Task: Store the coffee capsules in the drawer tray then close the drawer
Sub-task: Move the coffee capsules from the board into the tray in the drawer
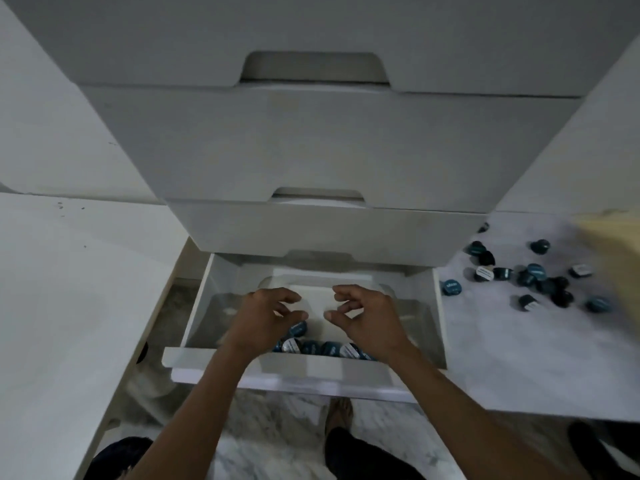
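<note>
A row of coffee capsules [322, 348] lies in the clear drawer tray [420, 315], along the front wall of the open drawer [287, 375]. Left hand [266, 313] and right hand [367, 315] hover above them, each grip loosely curled, holding nothing. The wrists hide part of the row. More loose capsules [519, 275] lie right of the drawer on the marble surface [512, 358], blurred.

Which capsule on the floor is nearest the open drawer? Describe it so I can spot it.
Start at the open drawer and go just past its right wall onto the marble floor. The blue capsule there lies alone, printed top up, apart from the scattered pile further right.
</note>
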